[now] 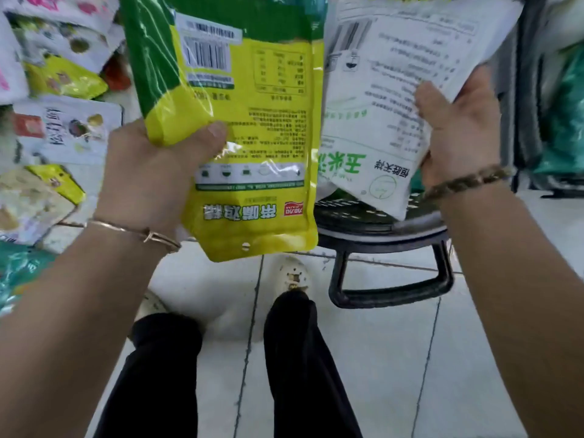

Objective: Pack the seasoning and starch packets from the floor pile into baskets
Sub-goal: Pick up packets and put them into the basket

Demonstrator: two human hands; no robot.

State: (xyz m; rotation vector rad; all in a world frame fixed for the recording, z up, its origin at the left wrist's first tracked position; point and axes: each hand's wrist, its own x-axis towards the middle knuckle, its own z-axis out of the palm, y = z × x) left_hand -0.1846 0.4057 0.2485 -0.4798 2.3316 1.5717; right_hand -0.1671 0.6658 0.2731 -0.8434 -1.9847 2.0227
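Closest to the lens, two bare forearms: the left forearm reaching in from 8 o'clock, the right forearm from 4 o'clock, both angled toward the middle. Between them at 6 o'clock, legs in black trousers over a pale tiled floor.

At 12 o'clock, a yellow-and-green packet, upright but inverted, printed back toward the camera, barcode at the top, hang hole at the bottom edge. Just beside it at 1 o'clock, edges overlapping, a white packet with green characters, tilted and also inverted; one bag or two stacked, cannot tell. At 9 to 10 o'clock, the floor pile: white, yellow and pink packets overlapping on the tiles. Just right of centre at 3 o'clock, a black basket with a perforated wall, directly under the white packet's lower corner, its loop handle hanging toward 5 o'clock. At the far 3 o'clock edge, a green bag, blurred.

Left hand clamped on the yellow-and-green packet's left edge, thumb pressed flat across the print, other fingers hidden behind. Right hand gripping the white packet's right edge, thumb on the printed face, other fingers hidden behind the bag. A thin metal bangle on the left wrist, a beaded bracelet on the right. At 6 o'clock, just above the trouser cuffs, off-white shoes.
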